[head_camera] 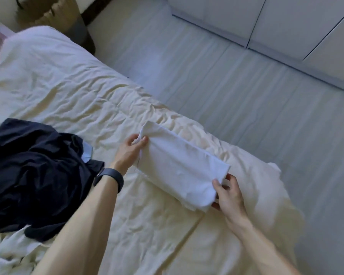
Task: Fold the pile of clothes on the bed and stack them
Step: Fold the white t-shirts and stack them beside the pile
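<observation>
1 white garment, ends in pinching fingers of left hand, right hand; 1 dark pile

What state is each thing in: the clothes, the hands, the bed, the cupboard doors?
White garment: folded narrow, held at both ends.
Left hand: pinches its far end.
Right hand: grips its near end.
Dark clothes: crumpled, unfolded heap.
Bed: sheet wrinkled.
Cupboard doors: closed.
</observation>
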